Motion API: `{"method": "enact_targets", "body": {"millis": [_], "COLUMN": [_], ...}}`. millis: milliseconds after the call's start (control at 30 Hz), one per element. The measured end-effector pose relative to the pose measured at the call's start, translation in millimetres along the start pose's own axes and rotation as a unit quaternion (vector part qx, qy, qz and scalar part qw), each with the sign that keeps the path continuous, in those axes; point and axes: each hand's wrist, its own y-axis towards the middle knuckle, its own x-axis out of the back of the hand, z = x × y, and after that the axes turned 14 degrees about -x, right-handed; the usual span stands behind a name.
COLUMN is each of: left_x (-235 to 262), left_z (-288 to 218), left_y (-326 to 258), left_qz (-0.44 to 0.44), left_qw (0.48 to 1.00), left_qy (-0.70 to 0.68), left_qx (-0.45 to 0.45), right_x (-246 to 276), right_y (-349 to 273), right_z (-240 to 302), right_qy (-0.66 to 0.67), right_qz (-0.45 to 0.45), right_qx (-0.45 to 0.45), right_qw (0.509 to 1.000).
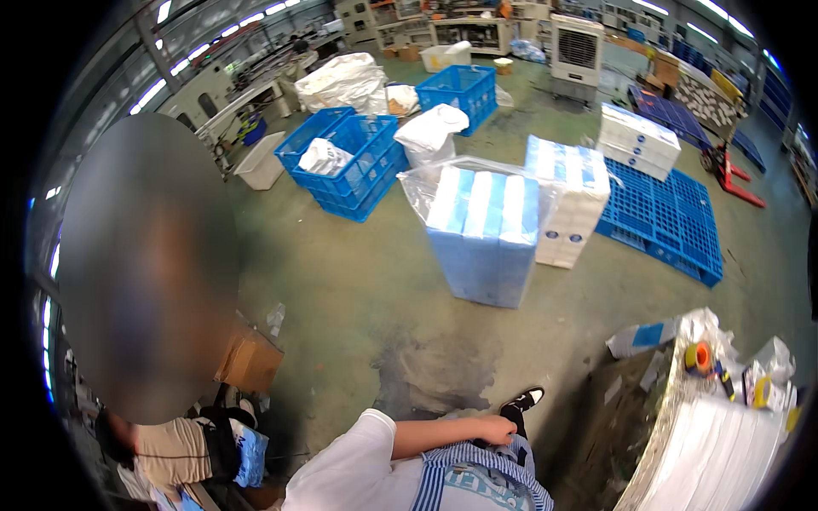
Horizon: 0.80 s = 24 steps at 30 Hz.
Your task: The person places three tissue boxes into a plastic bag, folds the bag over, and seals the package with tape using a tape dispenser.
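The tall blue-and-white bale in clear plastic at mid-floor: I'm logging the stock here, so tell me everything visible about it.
The bale is a tall block of soft packs, pale blue with white vertical stripes on top and plain blue sides. A loose clear plastic bag stands open around its upper part. It stands upright on the green concrete floor, beside or against a white-and-blue stack behind it to the right. No hands touch it.

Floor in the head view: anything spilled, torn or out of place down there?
Yes. A dark stain spreads over the green floor ahead of the black shoe, like a wet or old spill. The plastic wrap on the blue-and-white pack stack hangs open, and a loose scrap lies beside the cardboard box.
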Motion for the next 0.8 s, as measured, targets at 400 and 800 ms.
{"method": "enact_targets", "body": {"millis": [400, 800], "left_x": [204, 486], "left_z": [91, 245], "left_y": [2, -13], "left_qz": [-0.232, -0.398], "left_qw": [0.932, 0.795], "left_qy": [0.055, 0.365], "left_qx": [0.274, 0.277], "right_x": [-7, -178], "right_y": [125, -86], "right_z": [508, 823], "right_qy": [-0.149, -0.369], "right_qz": [0.142, -0.162], "right_qx": [0.393, 0.749], "right_qw": [0.896, 0.526]}}
